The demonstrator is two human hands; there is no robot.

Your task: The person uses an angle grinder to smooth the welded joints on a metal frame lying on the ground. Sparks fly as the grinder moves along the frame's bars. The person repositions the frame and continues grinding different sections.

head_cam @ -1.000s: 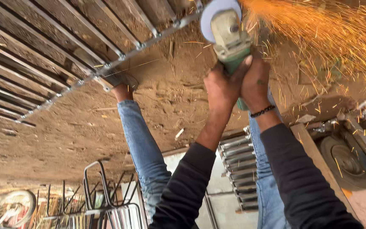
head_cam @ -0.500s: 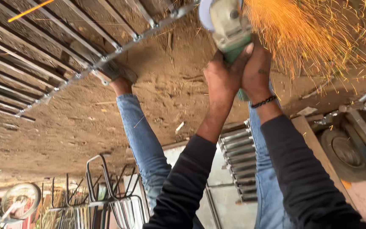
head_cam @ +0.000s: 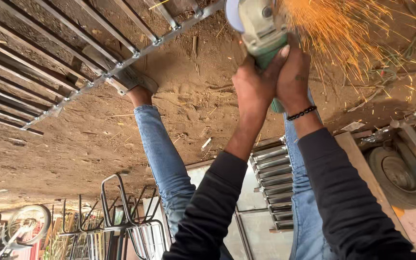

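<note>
both hands, left hand point(head_cam: 256, 84) and right hand point(head_cam: 294, 77), clamp the angle grinder point(head_cam: 261, 29); its long axis extends beyond them toward the metal grille point(head_cam: 136, 48).

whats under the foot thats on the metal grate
The sandalled foot presses on the grate's edge rail, with bare dirt ground beside it. The stretch of rail beneath the sole is covered, so its state there cannot be seen.
</note>
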